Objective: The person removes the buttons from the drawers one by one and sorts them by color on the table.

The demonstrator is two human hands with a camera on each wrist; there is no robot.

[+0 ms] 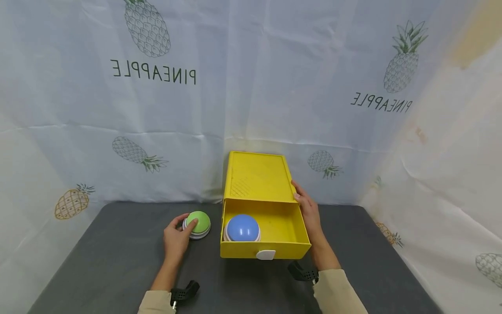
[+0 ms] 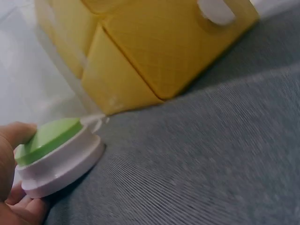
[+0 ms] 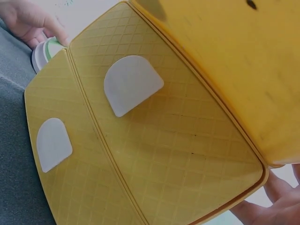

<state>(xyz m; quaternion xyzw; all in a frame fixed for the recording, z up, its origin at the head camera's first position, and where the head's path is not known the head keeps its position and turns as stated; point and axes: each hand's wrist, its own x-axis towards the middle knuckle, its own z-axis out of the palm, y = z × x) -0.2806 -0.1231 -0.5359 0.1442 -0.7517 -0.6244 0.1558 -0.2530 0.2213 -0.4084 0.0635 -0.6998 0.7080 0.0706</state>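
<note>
Head view faces forward and down from above the counter (image 1: 129, 257), yellow box (image 1: 256, 174) lower centre. Left wrist: low, near, tilted; green-topped piece (image 2: 58, 157) lower left, box at top. Right wrist: close, box dominating, same piece upper left.

Watching the feed, I count two hands: one left hand (image 1: 176, 240) and one right hand (image 1: 310, 213), with two sleeves (image 1: 338, 293) and two black wrist mounts (image 1: 185, 293). I get one yellow cabinet (image 1: 256, 175), two front panels (image 3: 178, 140), two white handles (image 3: 132, 85) and one open drawer (image 1: 280, 222). Domed pieces come to two: one green-topped piece (image 1: 199, 223) and one blue-topped piece (image 1: 243, 227). I have one dark table (image 1: 117, 253). On the printed cloth (image 1: 255, 65) I tally two printed words (image 1: 153, 72) and seven clear pineapples (image 1: 401, 72); a faint patch at right I can't call.
</note>
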